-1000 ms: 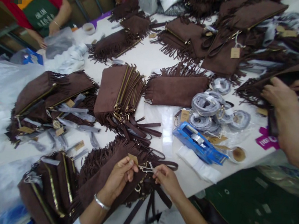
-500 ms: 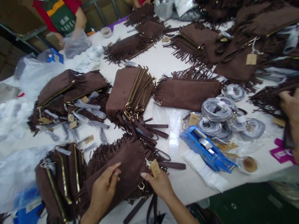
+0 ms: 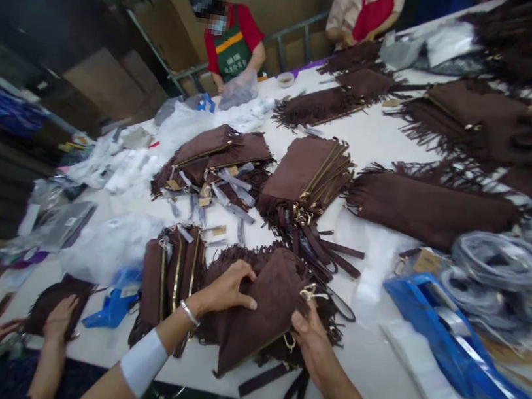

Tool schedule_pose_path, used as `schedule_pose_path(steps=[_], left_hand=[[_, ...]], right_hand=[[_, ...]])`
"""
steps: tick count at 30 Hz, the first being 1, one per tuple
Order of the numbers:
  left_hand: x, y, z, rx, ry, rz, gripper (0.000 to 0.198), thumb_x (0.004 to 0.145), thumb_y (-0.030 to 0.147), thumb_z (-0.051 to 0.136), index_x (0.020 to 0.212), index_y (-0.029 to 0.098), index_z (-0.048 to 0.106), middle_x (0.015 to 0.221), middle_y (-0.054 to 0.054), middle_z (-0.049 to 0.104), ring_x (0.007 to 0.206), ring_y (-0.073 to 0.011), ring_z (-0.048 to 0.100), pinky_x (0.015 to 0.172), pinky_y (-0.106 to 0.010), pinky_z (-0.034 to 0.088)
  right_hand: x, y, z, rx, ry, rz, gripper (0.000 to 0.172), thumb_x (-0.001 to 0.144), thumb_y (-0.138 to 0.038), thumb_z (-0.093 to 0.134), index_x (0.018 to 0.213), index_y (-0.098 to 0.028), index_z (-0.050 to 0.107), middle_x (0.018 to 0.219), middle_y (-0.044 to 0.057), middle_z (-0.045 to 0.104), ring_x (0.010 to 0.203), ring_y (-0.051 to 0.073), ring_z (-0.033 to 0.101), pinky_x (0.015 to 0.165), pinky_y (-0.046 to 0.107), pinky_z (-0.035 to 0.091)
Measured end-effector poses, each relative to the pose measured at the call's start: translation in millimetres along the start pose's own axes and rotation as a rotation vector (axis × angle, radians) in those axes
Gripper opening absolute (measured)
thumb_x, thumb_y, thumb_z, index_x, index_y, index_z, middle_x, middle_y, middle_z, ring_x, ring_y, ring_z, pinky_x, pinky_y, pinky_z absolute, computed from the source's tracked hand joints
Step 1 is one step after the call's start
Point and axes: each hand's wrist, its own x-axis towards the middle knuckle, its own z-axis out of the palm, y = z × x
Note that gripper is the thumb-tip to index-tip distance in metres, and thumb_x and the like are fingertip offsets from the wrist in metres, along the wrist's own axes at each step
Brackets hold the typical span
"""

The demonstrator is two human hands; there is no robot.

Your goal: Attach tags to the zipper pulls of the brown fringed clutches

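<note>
In front of me a brown fringed pouch (image 3: 263, 311) lies tilted on top of other fringed pouches, its zip edge facing me. My left hand (image 3: 226, 290) rests over its left part, thumb and fingers apart. At the pouch's right end my right hand (image 3: 317, 345) is closed on the corner, beside a pale tag string (image 3: 311, 293). Dark wrist straps (image 3: 263, 379) hang below that hand. Just left stand several brown pouches with gold zips (image 3: 176, 273) upright, side by side.
Beyond are a stack of zipped pouches (image 3: 299, 171) and tagged pouches (image 3: 222, 160). A blue tape dispenser (image 3: 453, 345) and wrapped coiled straps (image 3: 499, 262) are at right. Another person's hands (image 3: 61, 316) hold a pouch at lower left. A co-worker (image 3: 235, 50) stands across the table (image 3: 341, 368).
My view has swung left, so everything shifts right and a neighbour's hands appear at left. The pouch's near edge now shows tilted, and my left hand's thumb and fingers are spread wider.
</note>
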Motion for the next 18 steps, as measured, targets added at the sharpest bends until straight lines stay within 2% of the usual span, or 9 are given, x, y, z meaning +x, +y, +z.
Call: schedule_pose_path(steps=[2,4,6,8,9,12,13,15,18], left_hand=[[-5,-2,5.5,-0.075,0.082,-0.056,0.049,0.057,0.040,0.084,0.094,0.020,0.059,0.103,-0.003,0.052,0.098,-0.0217,0.049,0.085,-0.033,0.042],[-11,-6,6.9,-0.102,0.147,-0.093,0.048,0.058,0.039,0.084,0.093,0.019,0.059,0.100,-0.003,0.054,0.092,-0.0205,0.051,0.081,-0.033,0.043],[-24,-9,0.4,-0.204,0.226,-0.092,0.066,0.054,0.040,0.086,0.110,0.020,0.056,0.111,-0.006,0.055,0.099,-0.0229,0.053,0.085,-0.035,0.044],[-43,-12,-11.6,-0.417,0.241,-0.063,0.088,0.049,0.039,0.090,0.125,0.021,0.050,0.124,-0.011,0.053,0.111,-0.0269,0.052,0.092,-0.039,0.043],[-55,-14,-17.9,-0.571,0.199,-0.048,0.092,0.048,0.037,0.090,0.128,0.021,0.048,0.127,-0.012,0.054,0.114,-0.0286,0.052,0.094,-0.041,0.043],[-89,-25,-32.1,-1.064,-0.011,-0.027,0.076,0.051,0.034,0.088,0.119,0.015,0.058,0.113,-0.013,0.065,0.103,-0.0306,0.062,0.090,-0.043,0.048],[-99,-31,-35.4,-1.189,-0.035,-0.033,0.069,0.052,0.031,0.087,0.114,0.013,0.062,0.108,-0.014,0.068,0.098,-0.0304,0.065,0.087,-0.042,0.050],[-116,-43,-43.3,-1.322,0.030,-0.059,0.062,0.052,0.026,0.085,0.107,0.010,0.065,0.101,-0.014,0.071,0.089,-0.0296,0.068,0.082,-0.041,0.052],[-147,-65,-71.6,-1.316,0.260,-0.129,0.059,0.053,0.024,0.082,0.107,0.012,0.064,0.098,-0.013,0.073,0.083,-0.0286,0.069,0.077,-0.041,0.055]], right_hand=[[8,13,12,-0.123,0.094,-0.033,0.077,0.067,-0.048,0.076,0.134,-0.023,0.047,0.127,0.010,0.062,0.114,0.027,0.058,0.102,0.044,0.042],[14,21,20,-0.239,0.181,-0.055,0.077,0.063,-0.045,0.080,0.130,-0.020,0.051,0.125,0.011,0.063,0.115,0.030,0.057,0.105,0.047,0.039],[14,21,25,-0.232,0.197,-0.010,0.070,0.066,-0.045,0.078,0.127,-0.020,0.055,0.123,0.011,0.064,0.117,0.031,0.056,0.105,0.049,0.038],[9,12,32,-0.152,0.141,0.067,0.066,0.069,-0.044,0.076,0.127,-0.020,0.055,0.122,0.010,0.065,0.117,0.031,0.057,0.103,0.049,0.041],[5,7,39,-0.118,0.097,0.102,0.065,0.070,-0.044,0.075,0.127,-0.021,0.056,0.121,0.010,0.066,0.115,0.032,0.058,0.101,0.049,0.043],[-1,-6,72,-0.104,-0.044,0.158,0.063,0.069,-0.041,0.076,0.127,-0.021,0.057,0.122,0.011,0.065,0.112,0.032,0.060,0.097,0.048,0.046],[0,-7,86,-0.116,-0.082,0.160,0.063,0.069,-0.040,0.076,0.127,-0.022,0.057,0.123,0.011,0.065,0.111,0.032,0.060,0.096,0.048,0.047],[3,-3,116,-0.127,-0.130,0.136,0.061,0.072,-0.042,0.074,0.127,-0.023,0.057,0.121,0.011,0.065,0.109,0.032,0.061,0.093,0.047,0.049],[10,15,151,-0.144,-0.198,0.065,0.057,0.079,-0.045,0.067,0.131,-0.025,0.051,0.117,0.011,0.066,0.103,0.029,0.064,0.089,0.044,0.050]])
